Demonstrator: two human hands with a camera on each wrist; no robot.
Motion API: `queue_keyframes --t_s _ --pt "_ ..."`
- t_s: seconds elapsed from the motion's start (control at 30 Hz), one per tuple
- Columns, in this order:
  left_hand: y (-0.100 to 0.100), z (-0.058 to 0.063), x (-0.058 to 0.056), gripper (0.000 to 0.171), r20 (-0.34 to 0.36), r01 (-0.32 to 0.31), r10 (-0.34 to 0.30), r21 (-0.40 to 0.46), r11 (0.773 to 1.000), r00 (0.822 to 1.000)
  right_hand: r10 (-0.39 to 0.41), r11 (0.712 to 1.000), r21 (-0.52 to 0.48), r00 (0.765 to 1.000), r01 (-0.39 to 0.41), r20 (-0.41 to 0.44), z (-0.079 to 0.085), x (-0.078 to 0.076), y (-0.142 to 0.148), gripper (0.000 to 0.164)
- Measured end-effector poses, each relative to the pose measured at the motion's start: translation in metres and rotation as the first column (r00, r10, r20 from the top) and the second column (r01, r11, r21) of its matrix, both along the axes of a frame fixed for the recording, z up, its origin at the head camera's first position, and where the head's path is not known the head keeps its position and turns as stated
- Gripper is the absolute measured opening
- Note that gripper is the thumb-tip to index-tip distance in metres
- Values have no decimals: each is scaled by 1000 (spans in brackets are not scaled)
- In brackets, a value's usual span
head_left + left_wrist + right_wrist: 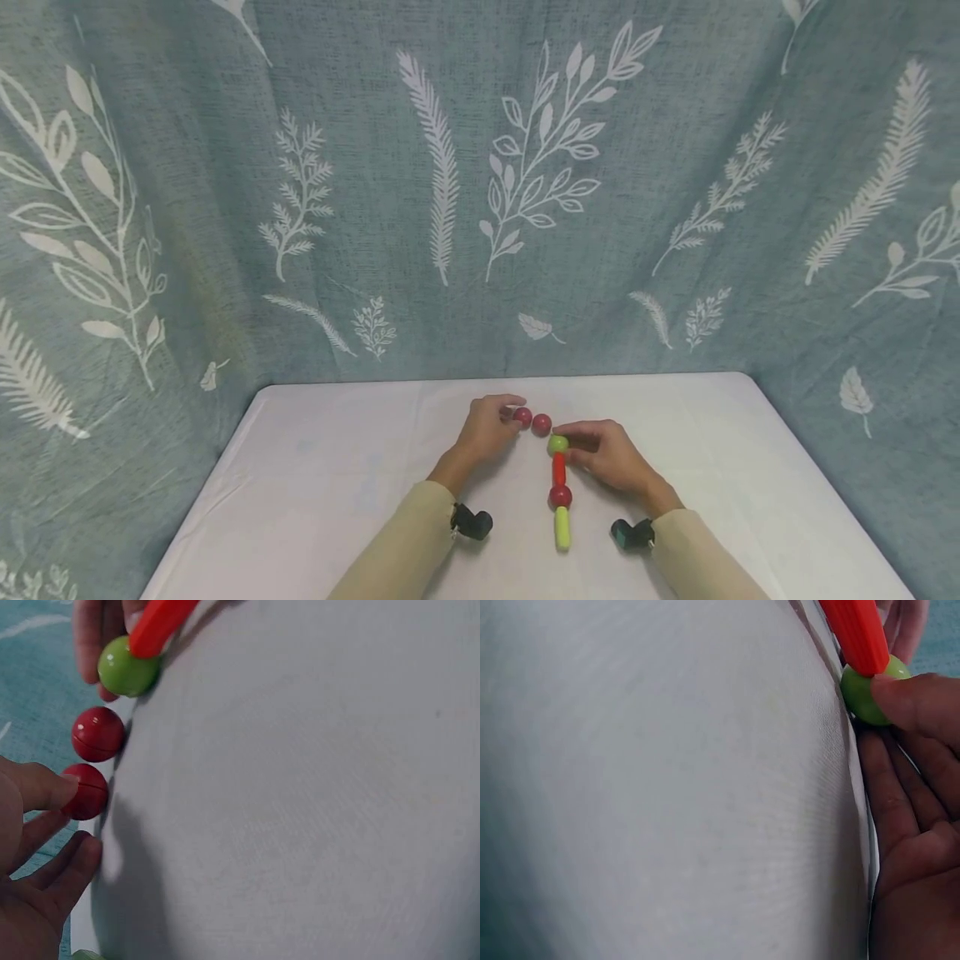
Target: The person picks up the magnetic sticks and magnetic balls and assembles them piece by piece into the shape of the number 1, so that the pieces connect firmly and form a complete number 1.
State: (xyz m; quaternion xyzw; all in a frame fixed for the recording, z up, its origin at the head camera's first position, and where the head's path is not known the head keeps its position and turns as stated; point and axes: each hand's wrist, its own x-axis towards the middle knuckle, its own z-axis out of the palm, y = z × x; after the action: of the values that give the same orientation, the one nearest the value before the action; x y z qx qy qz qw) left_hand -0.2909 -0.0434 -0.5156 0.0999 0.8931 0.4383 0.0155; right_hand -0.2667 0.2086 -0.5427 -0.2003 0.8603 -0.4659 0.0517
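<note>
My left hand (487, 429) pinches a shiny red ball (88, 796) between thumb and fingers at the far part of the table. Just right of it sits a second red ball (542, 425), with a thin groove round it. My right hand (611, 454) holds a green ball (558, 444), thumb on the near side and fingers round the far side. Against the green ball lies the end of a ridged red stick (558, 470). Nearer to me a darker red ball (560, 497) and a yellow-green stick (562, 529) continue the line.
All of this lies on a white-covered table (322, 492). A blue-green curtain (465, 333) with white leaf prints hangs behind and at both sides. A dark wrist camera (472, 523) sticks out from the left sleeve, another (632, 534) from the right.
</note>
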Motion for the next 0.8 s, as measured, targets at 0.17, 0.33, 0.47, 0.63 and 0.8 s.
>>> queue_keyframes --t_s 0.17,0.33,0.47,0.63,0.8 --pt "0 -5 -4 29 -8 -12 12 -32 999 1000 0 1000 -20 1000 0 17 -3 -1 -1 38" --pt "1 -6 -2 24 -44 -37 36 -27 999 998 4 999 -34 1000 -3 31 -3 -2 -2 38" --pt "-1 1 8 23 -32 -95 96 22 995 995 6 999 -39 1000 -5 30 -5 -3 -1 38" --pt "-9 12 29 23 2 -169 170 115 979 985 5 999 -41 999 -3 41 -5 -3 2 37" --pt "-23 24 58 24 11 -144 144 148 978 990 0 1000 -32 999 2 45 -2 -3 2 37"
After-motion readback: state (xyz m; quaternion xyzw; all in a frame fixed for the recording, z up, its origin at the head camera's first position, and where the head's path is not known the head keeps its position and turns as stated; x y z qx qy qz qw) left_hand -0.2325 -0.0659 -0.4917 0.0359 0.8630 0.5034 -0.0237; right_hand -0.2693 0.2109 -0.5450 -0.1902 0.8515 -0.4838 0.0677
